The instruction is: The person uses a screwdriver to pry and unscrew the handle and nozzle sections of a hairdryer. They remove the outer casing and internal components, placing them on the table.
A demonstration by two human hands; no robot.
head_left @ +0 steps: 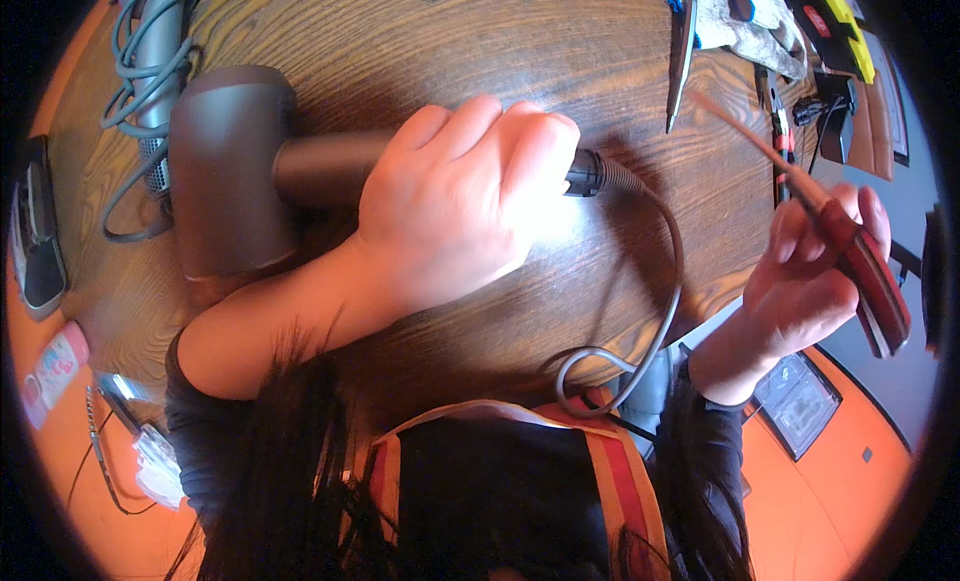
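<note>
Head view: near the hub of the dial, grasps with the left hand (450, 196) the handle of a smooth, grey-brown, hammer-shaped hair dryer (230, 181), with fingers (465, 126) clenched right round it; shows the broad cylindrical barrel at ten o'clock, above the brown wood-grain surface (420, 66); cannot tell whether touching the wood; shows, from the handle's far end, a thin grey power cord (677, 251) bending at three o'clock and looping at four; at three, holds in the right hand (800, 281), with fingers curled closely about its red-and-dark handle, a slim pointed tool (860, 246), well apart from the dryer; aims its blurred tip between ten and eleven; cannot tell its exact kind.

Farther out at ten, shows a silver-grey cylindrical appliance (160, 101) wound with grey cord; between one and two, a slender pointed metal implement (683, 66) near a whitish, blue-edged work glove (775, 41); at two, a narrow red-and-black implement (784, 141); at nine, a dark oblong case (38, 246); between eight and nine, a pink-and-white tube (58, 366).
</note>
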